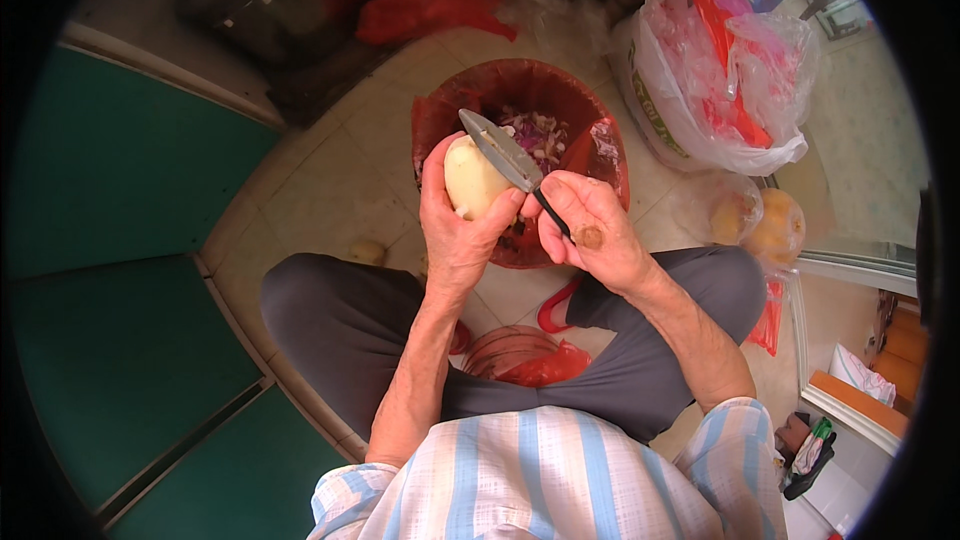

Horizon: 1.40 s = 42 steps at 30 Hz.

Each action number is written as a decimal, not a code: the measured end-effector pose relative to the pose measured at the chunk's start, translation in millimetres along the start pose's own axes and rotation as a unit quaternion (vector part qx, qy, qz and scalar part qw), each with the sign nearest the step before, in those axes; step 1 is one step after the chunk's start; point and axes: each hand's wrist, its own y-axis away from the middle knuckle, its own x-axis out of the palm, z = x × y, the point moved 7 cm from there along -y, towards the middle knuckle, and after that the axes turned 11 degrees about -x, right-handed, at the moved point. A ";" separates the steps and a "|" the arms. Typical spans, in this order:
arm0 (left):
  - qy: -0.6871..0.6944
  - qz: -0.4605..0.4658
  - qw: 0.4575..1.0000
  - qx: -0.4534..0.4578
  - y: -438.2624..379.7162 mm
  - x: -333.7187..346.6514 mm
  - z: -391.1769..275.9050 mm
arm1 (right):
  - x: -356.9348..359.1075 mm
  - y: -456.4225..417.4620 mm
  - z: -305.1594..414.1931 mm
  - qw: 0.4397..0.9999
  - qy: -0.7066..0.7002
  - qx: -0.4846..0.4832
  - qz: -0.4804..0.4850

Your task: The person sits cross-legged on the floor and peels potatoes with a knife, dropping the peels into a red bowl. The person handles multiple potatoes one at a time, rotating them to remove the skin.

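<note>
My left hand [459,236] holds a peeled potato [472,176], pale yellow, over a bin with a red plastic liner [442,82]. My right hand [596,229] grips the black handle of a peeler [501,150], whose grey, blade-shaped head lies across the potato's upper right side. A small piece of peel sticks to the back of my right hand. Purple and pale vegetable scraps [541,136] lie inside the bin, below the peeler. Part of the potato is hidden by my fingers and the peeler.
Another potato [367,251] lies on the tiled floor near my left knee. White bags full of plastic bags [720,82] stand at the upper right, above bagged round yellow produce [776,225]. Green cabinet doors [112,187] line the left. A metal pot [262,0] stands at the upper left.
</note>
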 end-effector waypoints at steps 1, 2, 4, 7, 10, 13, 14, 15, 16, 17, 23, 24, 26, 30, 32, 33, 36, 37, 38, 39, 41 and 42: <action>-0.004 -0.002 1.000 0.004 0.0 0.1 -0.1 | 0.6 -0.2 -2.0 1.000 0.002 -0.007 -0.009; -0.004 -0.008 1.000 -0.002 0.8 0.4 -0.4 | 0.8 -0.4 -3.6 1.000 0.004 -0.013 -0.019; -0.005 -0.023 1.000 -0.014 3.7 1.0 -1.2 | 1.4 -2.1 -6.6 0.999 0.015 -0.024 -0.022; -0.081 -0.065 0.994 0.037 5.6 -6.5 -2.1 | 0.7 -3.4 -6.4 0.998 0.059 -0.009 -0.031; -0.161 -0.111 0.977 0.082 7.1 -12.3 -0.9 | -0.3 -3.8 -9.6 0.994 0.102 0.004 -0.036; -0.218 -0.134 0.961 0.106 7.9 -13.4 0.2 | 0.5 -4.1 -24.0 0.995 0.089 -0.017 -0.048; -0.239 -0.144 0.953 0.118 9.3 -12.9 -3.0 | 1.5 -4.5 -27.6 0.995 0.077 -0.029 -0.053; -0.260 -0.153 0.944 0.131 10.4 -11.5 -7.2 | 0.9 -5.5 -26.7 0.993 0.093 -0.035 -0.058; -0.281 -0.162 0.935 0.144 11.5 -10.0 -10.1 | 0.4 -6.9 -24.9 0.991 0.110 -0.040 -0.062; -0.297 -0.164 0.928 0.155 12.3 -8.2 -9.8 | 0.1 -7.0 -23.2 0.989 0.127 -0.046 -0.067; -0.360 -0.172 0.894 0.202 13.8 -3.9 -13.4 | -1.9 -10.5 -14.1 0.934 0.334 -0.095 -0.078; -0.363 -0.173 0.893 0.203 14.7 -2.5 -15.1 | -2.2 -10.9 -10.7 0.911 0.391 -0.103 -0.077; -0.333 -0.163 0.911 0.183 15.2 -3.1 -13.9 | -2.7 -8.4 -0.3 0.914 0.382 -0.115 -0.072; -0.133 -0.112 0.981 0.086 11.9 -4.3 -9.2 | -23.9 -10.4 11.4 0.880 0.402 -0.205 -0.145; -0.052 -0.087 0.994 0.039 9.6 -7.1 -6.4 | -34.7 -10.3 7.4 0.935 0.275 -0.158 -0.156; -0.053 -0.085 0.994 0.044 9.3 -8.1 -6.0 | -33.9 -10.5 3.2 0.967 0.173 -0.126 -0.139; -0.059 -0.079 0.994 0.052 8.3 -8.7 -4.7 | -14.3 -8.3 7.0 0.994 0.027 -0.085 -0.065; -0.063 -0.076 0.994 0.051 8.4 -8.0 -4.4 | -10.2 -8.0 7.5 0.996 0.011 -0.071 -0.050; -0.066 -0.073 0.994 0.050 8.3 -7.7 -3.9 | -6.1 -8.2 7.6 0.998 -0.005 -0.057 -0.036; -0.075 -0.076 0.993 0.056 8.4 -8.1 -4.7 | -1.6 -8.3 6.5 0.999 -0.021 -0.043 -0.021; -0.093 -0.080 0.990 0.069 8.3 -8.9 -6.3 | 3.0 -8.3 3.4 0.999 -0.001 -0.033 -0.014; -0.098 -0.080 0.990 0.068 7.9 -7.8 -5.8 | 3.1 -7.7 1.0 1.000 0.003 -0.025 -0.013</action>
